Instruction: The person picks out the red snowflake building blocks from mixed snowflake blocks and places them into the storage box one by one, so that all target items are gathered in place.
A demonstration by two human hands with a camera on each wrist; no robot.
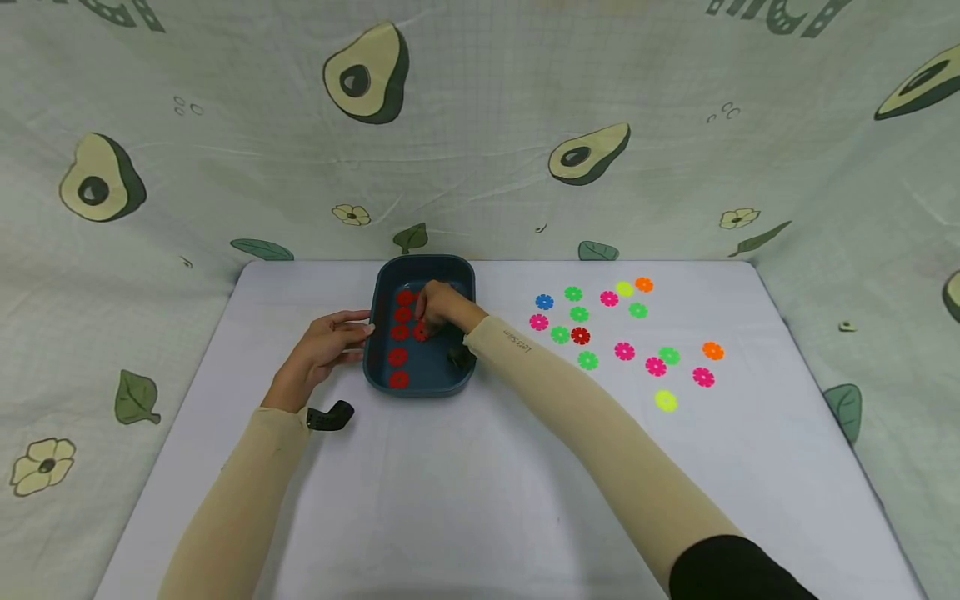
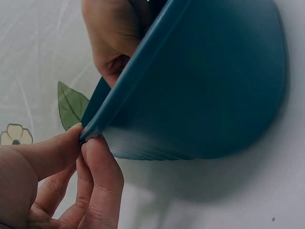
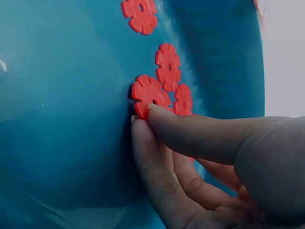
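Observation:
A deep blue-teal plastic tray [image 1: 420, 379] stands at the back of the table, with several red notched plastic discs [image 1: 397, 357] lined up along its left side. My left hand [image 1: 330, 346] is at the tray's left wall; the left wrist view shows thumb and fingers [image 2: 100, 167] pinching its rim. Inside the tray, my right hand [image 1: 442, 304] pinches a red notched disc [image 3: 147, 90] between thumb and fingertip, close over the tray floor. Other red discs [image 3: 167, 67] lie right beside the pinched one.
To the tray's right, several loose notched discs lie scattered on the white table [image 1: 480, 500]: green [image 1: 588, 360], pink [image 1: 624, 351], yellow [image 1: 666, 401], orange [image 1: 713, 350], a blue one [image 1: 544, 302] and a dark red one [image 1: 581, 335]. An avocado-print cloth [image 1: 465, 192] hangs behind.

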